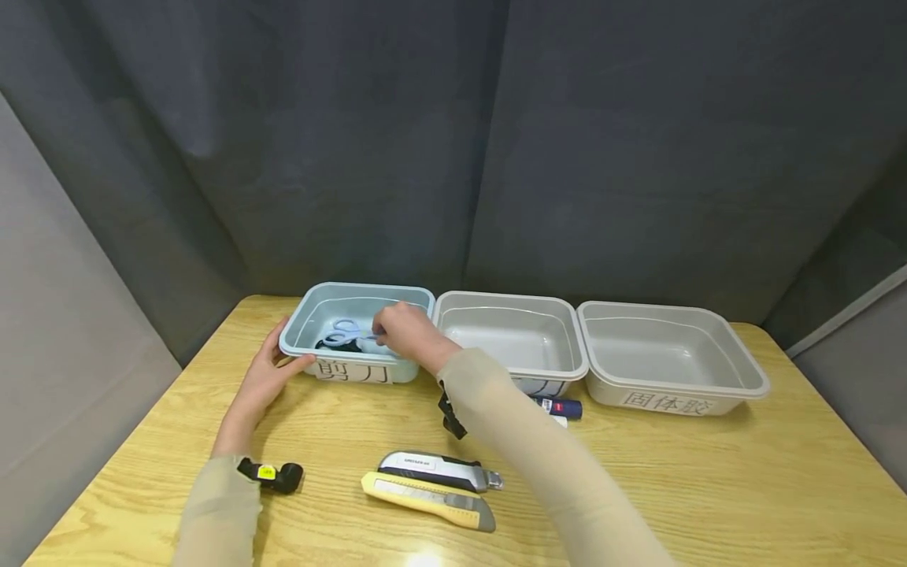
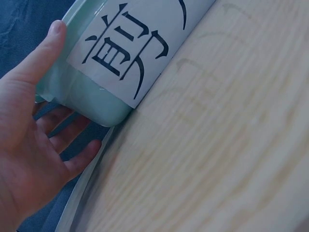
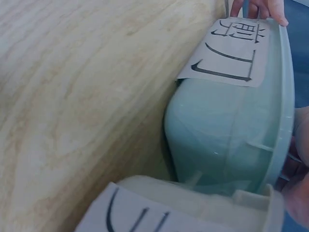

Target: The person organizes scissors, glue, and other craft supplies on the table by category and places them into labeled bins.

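Observation:
My left hand (image 1: 265, 378) holds the left front corner of a light blue plastic bin (image 1: 418, 370), its thumb on the rim and its fingers round the outside. In the left wrist view, this bin (image 2: 104, 106) carries a paper label with black characters. My right hand (image 1: 411, 332) reaches down over the bin's right part. Its fingertips pinch the right end of a pair of scissors (image 1: 338, 339) with light blue handle loops; the exact contact is partly hidden. A dark item (image 1: 349, 346) lies under the scissors. In the right wrist view, only part of the right hand (image 3: 297, 193) shows beyond the rim.
Two grey bins, a middle one (image 1: 513, 370) and a right one (image 1: 680, 386), stand in the same row. A dark blue glue stick (image 1: 564, 408) lies before them, partly behind the right sleeve. Nearer are a silver-black utility knife (image 1: 432, 466) and a yellow one (image 1: 425, 498).

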A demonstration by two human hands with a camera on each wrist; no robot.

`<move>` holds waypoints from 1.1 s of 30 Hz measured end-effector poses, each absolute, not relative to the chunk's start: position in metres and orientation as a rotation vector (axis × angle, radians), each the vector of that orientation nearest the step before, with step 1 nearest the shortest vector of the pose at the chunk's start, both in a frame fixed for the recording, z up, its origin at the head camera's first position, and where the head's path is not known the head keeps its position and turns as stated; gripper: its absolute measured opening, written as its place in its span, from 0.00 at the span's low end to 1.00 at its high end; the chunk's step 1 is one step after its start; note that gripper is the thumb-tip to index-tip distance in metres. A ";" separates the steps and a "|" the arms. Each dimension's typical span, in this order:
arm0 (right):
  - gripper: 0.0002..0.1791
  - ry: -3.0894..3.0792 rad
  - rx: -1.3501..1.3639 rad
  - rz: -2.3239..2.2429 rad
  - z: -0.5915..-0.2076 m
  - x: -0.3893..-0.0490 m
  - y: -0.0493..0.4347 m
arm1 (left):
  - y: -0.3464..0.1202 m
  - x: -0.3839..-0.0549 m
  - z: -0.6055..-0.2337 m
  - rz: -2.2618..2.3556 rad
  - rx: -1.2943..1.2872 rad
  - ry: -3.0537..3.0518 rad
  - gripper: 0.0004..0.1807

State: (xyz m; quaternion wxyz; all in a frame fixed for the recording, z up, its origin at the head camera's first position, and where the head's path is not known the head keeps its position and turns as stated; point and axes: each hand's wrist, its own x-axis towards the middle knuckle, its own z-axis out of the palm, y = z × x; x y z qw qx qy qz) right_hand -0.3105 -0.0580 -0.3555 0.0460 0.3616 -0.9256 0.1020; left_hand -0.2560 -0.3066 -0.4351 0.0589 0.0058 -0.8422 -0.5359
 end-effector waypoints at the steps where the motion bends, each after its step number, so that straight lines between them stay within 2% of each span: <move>1: 0.08 -2.831 1.103 0.310 -0.357 -0.311 -0.058 | -0.306 -0.256 -0.435 -1.624 0.015 -2.550 0.51; 14: 0.04 -2.911 1.072 0.313 -0.365 -0.317 -0.060 | -0.307 -0.254 -0.436 -1.608 0.026 -2.558 0.51; 33: 0.09 -3.001 0.988 0.173 -0.365 -0.319 -0.064 | -0.306 -0.255 -0.435 -1.593 0.027 -2.562 0.51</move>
